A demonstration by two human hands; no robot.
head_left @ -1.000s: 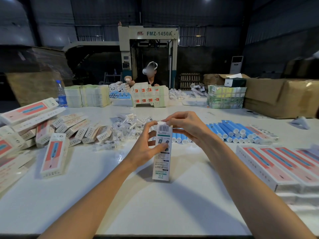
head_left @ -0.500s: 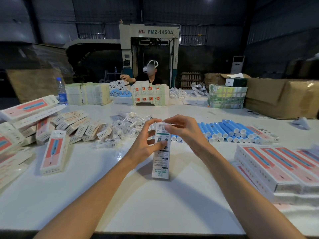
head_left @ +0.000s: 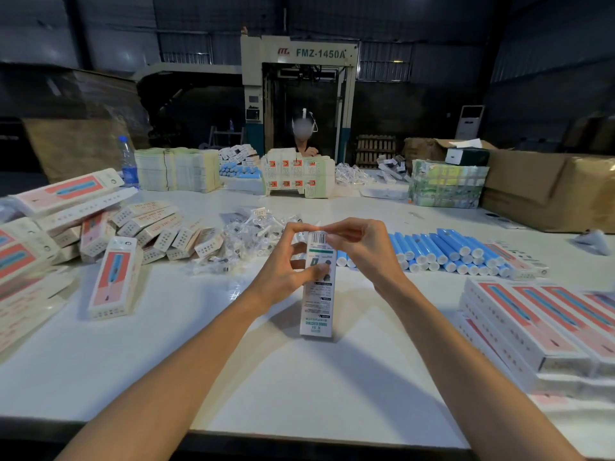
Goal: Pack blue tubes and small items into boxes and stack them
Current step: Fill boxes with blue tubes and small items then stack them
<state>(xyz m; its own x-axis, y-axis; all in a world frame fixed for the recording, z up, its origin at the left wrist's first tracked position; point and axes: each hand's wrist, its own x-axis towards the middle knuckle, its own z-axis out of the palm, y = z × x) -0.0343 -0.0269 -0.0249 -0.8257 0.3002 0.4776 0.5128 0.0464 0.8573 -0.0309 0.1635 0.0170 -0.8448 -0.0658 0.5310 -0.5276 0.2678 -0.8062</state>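
Observation:
A tall white printed box (head_left: 316,304) stands upright on the white table (head_left: 286,387) in front of me. My left hand (head_left: 286,271) grips its upper left side, thumb across the printed face. My right hand (head_left: 361,246) pinches the flap at its top end. Behind the box lies a row of blue tubes (head_left: 446,249) with white caps. A heap of small clear-wrapped items (head_left: 246,242) lies behind my left hand.
Packed pink-and-blue boxes are stacked at the right (head_left: 545,324) and piled loosely at the left (head_left: 113,281). Flat carton stacks (head_left: 176,173), a water bottle (head_left: 128,163), brown cardboard cartons (head_left: 545,191) and a seated person (head_left: 303,138) line the far side.
Both hands stay on the upright box; the right hand's fingers have worked the top flap down. The box has shifted slightly on the table.

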